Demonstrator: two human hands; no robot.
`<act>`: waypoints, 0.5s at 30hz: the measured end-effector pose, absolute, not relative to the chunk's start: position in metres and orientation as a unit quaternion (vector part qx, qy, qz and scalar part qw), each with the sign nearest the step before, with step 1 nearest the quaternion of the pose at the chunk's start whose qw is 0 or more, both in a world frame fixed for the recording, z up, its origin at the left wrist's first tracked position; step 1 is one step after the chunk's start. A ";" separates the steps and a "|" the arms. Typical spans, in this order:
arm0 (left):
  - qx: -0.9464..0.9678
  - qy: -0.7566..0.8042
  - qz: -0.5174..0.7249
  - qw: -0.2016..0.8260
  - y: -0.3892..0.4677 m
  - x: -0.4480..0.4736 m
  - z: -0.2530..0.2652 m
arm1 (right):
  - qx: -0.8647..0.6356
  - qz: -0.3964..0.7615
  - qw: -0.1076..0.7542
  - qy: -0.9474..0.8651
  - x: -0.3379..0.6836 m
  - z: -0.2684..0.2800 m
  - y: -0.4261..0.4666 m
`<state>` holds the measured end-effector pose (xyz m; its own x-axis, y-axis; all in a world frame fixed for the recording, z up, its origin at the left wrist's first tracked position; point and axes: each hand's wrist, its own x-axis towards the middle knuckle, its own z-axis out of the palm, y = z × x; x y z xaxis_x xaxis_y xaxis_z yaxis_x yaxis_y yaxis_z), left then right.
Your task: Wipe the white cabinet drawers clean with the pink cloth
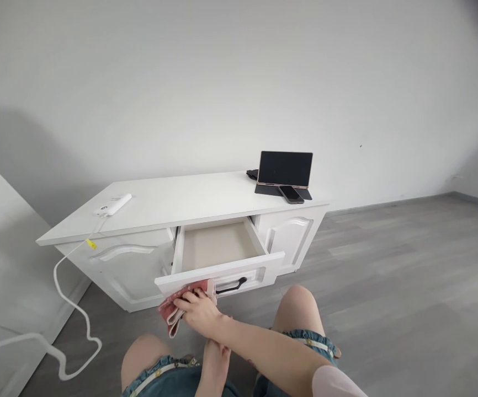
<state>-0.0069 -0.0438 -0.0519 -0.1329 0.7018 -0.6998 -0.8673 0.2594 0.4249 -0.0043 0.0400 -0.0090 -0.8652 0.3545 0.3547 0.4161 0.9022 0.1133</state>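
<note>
My right hand [198, 310] presses a crumpled pink cloth [171, 311] against the left part of the front panel of an open white drawer [222, 268]. The drawer is pulled out of a low white cabinet [189, 198] and its inside looks bare. A black handle [231, 286] sits on the drawer front just right of my hand. My left hand [215, 355] rests low between my bare knees, partly hidden under my right forearm, with nothing seen in it.
On the cabinet top stand a dark tablet [284, 169] on a keyboard cover and a phone [291, 194] at the right, and a white power bank [113, 204] at the left. Its white cable [63, 292] trails to the grey floor. White walls stand behind and at left.
</note>
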 end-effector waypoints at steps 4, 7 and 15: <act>-0.006 0.605 0.650 0.461 -0.064 -0.034 -0.055 | -0.178 -0.081 0.144 -0.970 -0.001 -0.042 0.041; 0.078 0.627 0.705 0.321 -0.058 -0.050 -0.036 | -0.189 -0.073 0.162 -0.966 0.008 -0.059 0.041; 0.068 0.543 0.613 0.569 0.002 -0.022 0.037 | -0.272 -0.050 0.112 -0.955 0.077 -0.078 0.049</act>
<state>-0.0225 0.0024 0.0372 -0.3428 0.7717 -0.5357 -0.6248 0.2385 0.7435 0.0772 0.0488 -0.0775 -0.8272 0.5078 0.2404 0.5300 0.8473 0.0338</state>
